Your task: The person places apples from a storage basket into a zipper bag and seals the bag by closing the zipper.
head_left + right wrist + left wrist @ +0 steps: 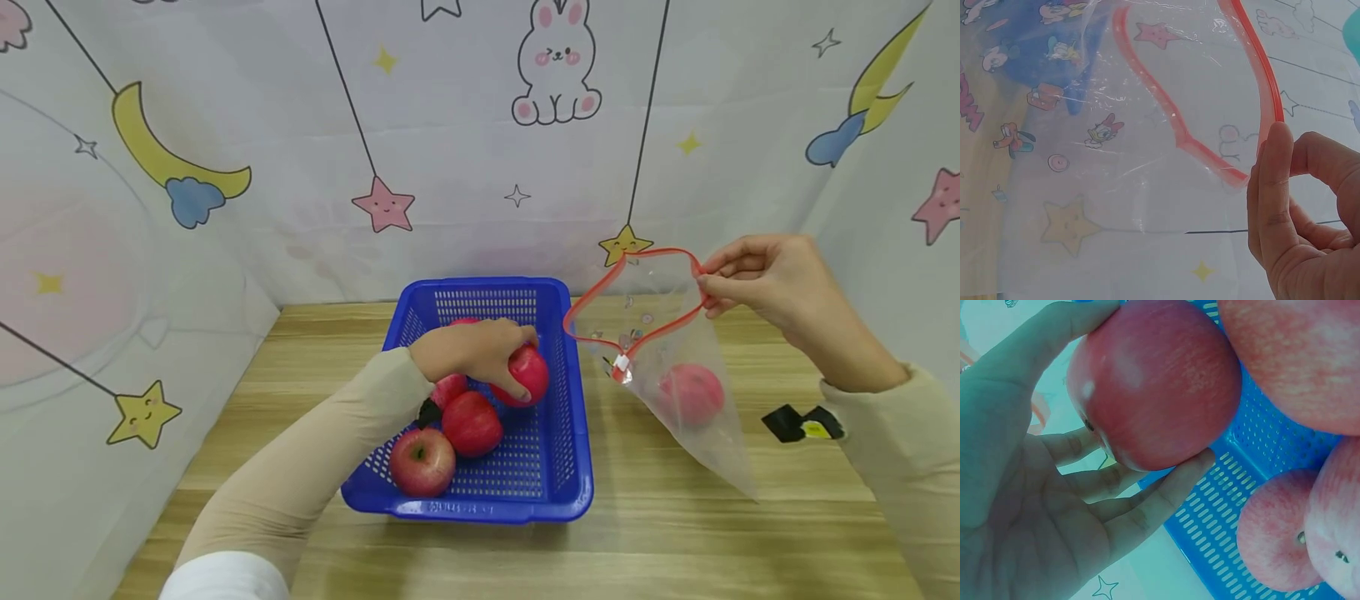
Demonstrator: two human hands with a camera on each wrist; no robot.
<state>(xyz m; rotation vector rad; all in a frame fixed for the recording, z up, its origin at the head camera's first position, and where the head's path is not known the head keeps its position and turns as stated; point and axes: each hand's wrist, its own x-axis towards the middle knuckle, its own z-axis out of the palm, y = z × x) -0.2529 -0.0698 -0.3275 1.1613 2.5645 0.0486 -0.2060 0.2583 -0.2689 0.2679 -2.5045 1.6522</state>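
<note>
Inside the blue plastic basket (pixel 583 467), my left hand (pixel 483 350) grips a red apple (pixel 531 372) between thumb and fingers. The left wrist view shows that apple (pixel 1160 381) up close against the thumb and fingertips. More apples lie in the basket: a dark red one (pixel 472 424), a paler one with its stem up (pixel 422 462), and others partly hidden behind the hand. To the right, my right hand (pixel 780 292) pinches the red rim of a clear zip bag (pixel 720 467). Its mouth gapes toward the basket, and one apple (pixel 692 394) sits inside. Cartoon figures decorate the bag (pixel 1116 206).
A wooden table (pixel 480 567) carries the basket and bag. A white cloth (pixel 465 108) printed with stars, moons and a rabbit hangs behind and at both sides. A white slider (pixel 621 363) sits on the bag's zip. A black strap piece (pixel 783 423) is by the right cuff.
</note>
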